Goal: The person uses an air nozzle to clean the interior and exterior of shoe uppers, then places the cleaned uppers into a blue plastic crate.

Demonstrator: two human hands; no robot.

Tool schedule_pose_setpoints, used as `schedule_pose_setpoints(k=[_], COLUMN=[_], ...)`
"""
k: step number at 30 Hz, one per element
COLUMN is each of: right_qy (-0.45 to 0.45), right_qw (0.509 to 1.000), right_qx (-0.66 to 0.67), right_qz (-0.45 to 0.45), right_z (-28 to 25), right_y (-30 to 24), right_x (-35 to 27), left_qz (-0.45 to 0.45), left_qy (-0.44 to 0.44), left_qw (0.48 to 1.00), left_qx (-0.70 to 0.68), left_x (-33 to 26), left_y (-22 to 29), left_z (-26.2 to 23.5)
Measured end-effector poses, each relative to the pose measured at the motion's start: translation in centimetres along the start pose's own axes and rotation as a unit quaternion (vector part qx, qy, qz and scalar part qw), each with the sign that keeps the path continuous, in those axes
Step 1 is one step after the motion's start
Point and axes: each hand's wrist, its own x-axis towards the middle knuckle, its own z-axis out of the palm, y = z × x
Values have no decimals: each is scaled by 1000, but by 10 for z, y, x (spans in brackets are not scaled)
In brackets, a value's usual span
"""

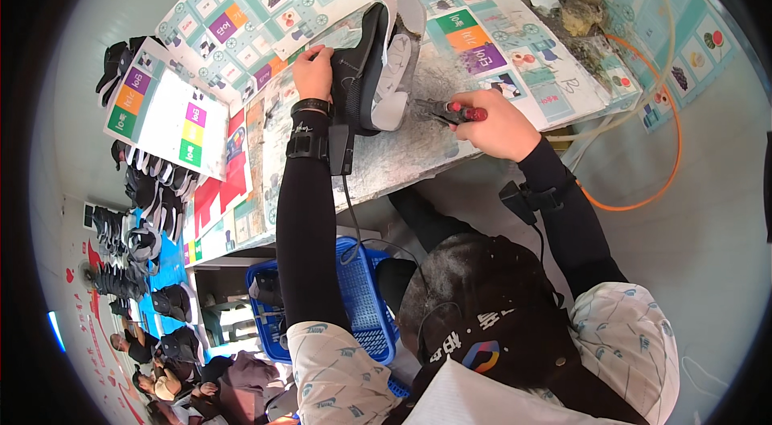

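Note:
My left hand (pixel 314 73) grips the side of a black shoe upper with a white insole (pixel 384 55), held on edge on the worn table (pixel 418 143). My right hand (pixel 498 126) is closed around a red-handled plier-like tool (pixel 450 110), whose tip points left at the lower edge of the shoe. Both forearms wear black sleeves with small black devices strapped at the wrists.
Printed colourful paper sheets (pixel 482 31) cover the table top. An orange hose (pixel 643 184) loops on the floor at the right. A blue plastic basket (pixel 362 296) sits under the table by my lap. Rows of dark shoes (pixel 137 224) lie at the left.

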Motion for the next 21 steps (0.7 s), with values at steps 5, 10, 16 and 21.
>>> schedule_pose_setpoints(k=[5,10,16,21], right_qy=[79,-21,57,118], right_qw=[996,999,987,992], right_qx=[-20,-24,145,-19], right_qz=[-26,-1,34,-46], right_z=[1,-2,-12,10], right_y=[8,5,0,8], right_x=[2,-2,5,17], left_qz=[-18,17,-24,-31], left_qy=[-12,0,-64,-78], left_qw=[1000,993,957,965], left_qx=[-18,-119,-283,-247], left_x=[-8,-15,-4,2], left_y=[10,25,24,-27], left_z=[-1,-6,-1,1])
